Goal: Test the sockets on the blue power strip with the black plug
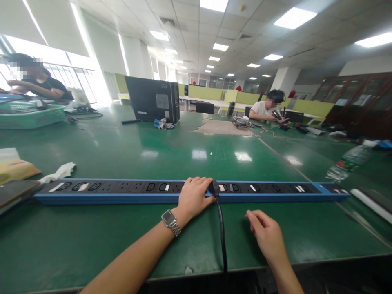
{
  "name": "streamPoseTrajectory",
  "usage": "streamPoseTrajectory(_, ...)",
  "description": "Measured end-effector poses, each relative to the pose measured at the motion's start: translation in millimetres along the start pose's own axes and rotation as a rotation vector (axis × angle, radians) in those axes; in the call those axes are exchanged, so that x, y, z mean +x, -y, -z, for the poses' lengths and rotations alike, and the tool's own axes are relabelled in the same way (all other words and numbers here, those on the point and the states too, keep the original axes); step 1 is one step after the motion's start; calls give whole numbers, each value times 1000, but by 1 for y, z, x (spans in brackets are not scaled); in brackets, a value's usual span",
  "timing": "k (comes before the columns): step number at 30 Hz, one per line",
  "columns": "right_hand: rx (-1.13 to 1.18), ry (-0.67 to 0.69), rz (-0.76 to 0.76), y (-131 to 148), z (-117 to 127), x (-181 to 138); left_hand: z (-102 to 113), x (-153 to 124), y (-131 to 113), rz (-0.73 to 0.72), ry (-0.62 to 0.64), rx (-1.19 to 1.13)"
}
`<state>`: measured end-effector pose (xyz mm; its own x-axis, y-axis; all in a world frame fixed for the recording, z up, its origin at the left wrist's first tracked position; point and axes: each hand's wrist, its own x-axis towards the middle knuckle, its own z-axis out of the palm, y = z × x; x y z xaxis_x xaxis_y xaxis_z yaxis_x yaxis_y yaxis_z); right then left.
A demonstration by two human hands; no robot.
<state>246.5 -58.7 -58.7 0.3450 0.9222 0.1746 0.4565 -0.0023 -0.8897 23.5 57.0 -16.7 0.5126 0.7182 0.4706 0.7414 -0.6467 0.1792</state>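
A long blue power strip with black sockets lies across the table in front of me. My left hand grips its middle, fingers over the top and thumb along the near side. Right beside those fingers, a black plug sits at the strip. Its black cable runs down past the table's near edge. White and pink labels are stuck on several places along the sockets. My right hand hovers to the right of the cable, apart from the strip. Its fingers are curled in, with nothing visible between them.
Crumpled white gloves and a yellow packet lie at left. A plastic bottle lies at right. Farther back are a black computer case, a green basket and two people seated at the table.
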Motion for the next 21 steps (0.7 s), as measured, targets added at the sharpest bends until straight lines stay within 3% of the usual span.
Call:
streamPoseTrajectory(7, 35, -13, -37, -2, 0, 0, 0, 0, -3, 76, -13, -23)
streamPoseTrajectory(15, 54, 16, -47, -5, 0, 1, -2, -1, -2, 22, -22, -102)
streamPoseTrajectory(19, 162, 6, -111, 10, -5, 3, -1, 0, -3, 42, -27, -96)
streamPoseTrajectory(21, 274, 96, -204, 25, -13, 5, 0, 0, -4, 47, -23, -82)
